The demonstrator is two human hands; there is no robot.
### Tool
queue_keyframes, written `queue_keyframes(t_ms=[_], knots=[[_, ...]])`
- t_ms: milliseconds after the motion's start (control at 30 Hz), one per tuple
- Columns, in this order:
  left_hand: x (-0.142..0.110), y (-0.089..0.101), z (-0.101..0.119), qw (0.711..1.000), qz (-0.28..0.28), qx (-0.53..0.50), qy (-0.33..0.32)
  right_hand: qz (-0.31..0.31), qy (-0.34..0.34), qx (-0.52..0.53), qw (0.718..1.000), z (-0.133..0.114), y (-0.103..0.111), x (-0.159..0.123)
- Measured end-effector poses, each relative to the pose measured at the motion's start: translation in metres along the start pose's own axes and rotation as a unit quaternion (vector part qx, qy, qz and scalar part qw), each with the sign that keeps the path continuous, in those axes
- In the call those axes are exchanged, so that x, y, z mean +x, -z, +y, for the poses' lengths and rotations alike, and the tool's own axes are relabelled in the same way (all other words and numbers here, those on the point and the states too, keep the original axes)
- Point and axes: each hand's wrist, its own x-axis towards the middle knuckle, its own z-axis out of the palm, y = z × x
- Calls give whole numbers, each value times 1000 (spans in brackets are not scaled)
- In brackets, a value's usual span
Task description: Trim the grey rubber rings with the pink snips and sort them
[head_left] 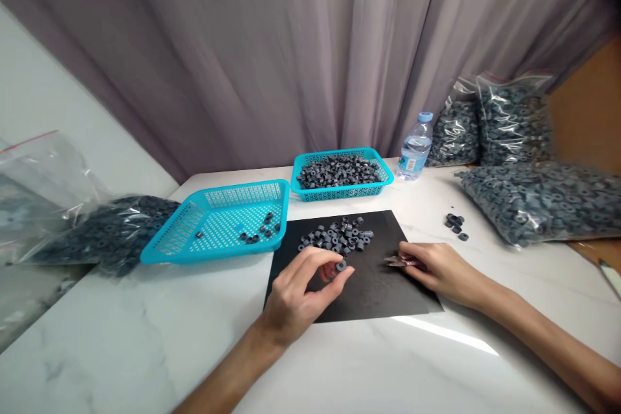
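Note:
My left hand (301,291) pinches a small dark grey ring (341,266) between thumb and fingertips, above a black mat (354,301). Its round hole faces toward me. Over the mat's right side, my right hand (434,265) is closed around a small metal tool (394,262) whose pointed end sticks out leftward; its exact kind is hard to make out. Just beyond both hands lies a loose pile of similar grey rings (339,237) on the mat. The ring and the tool are apart.
A turquoise basket (213,257) holding several rings stands left; another basket (339,192), heaped with rings, is behind the mat. A water bottle (415,149), a small ring cluster (455,222) and filled plastic bags (548,200) are at right. Another bag (130,226) lies left.

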Motion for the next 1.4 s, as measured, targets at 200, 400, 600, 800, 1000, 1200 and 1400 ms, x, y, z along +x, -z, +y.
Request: queue_keyframes(t_ms=[200, 400, 600, 800, 1000, 1200, 1400], knots=[[-1, 0, -4, 999, -17, 26, -8, -1, -1, -3, 1000, 1, -1, 0], [-4, -1, 1, 993, -43, -26, 109, 1, 0, -5, 1000, 1, -2, 1], [8, -5, 9, 845, -46, -337, 414, -1, 3, -6, 1000, 1, -2, 1], [16, -4, 12, 696, -9, -471, 542, 0, 1, -5, 1000, 1, -1, 1], [11, -6, 16, 608, -8, -527, 593, -4, -3, 1, 1000, 3, 0, 0], [10, -10, 14, 603, -7, -533, 594, -2, -2, -1, 1000, 4, 0, 0], [11, -9, 13, 601, 1, -531, 597, 2, 1, -3, 1000, 3, 0, 0]])
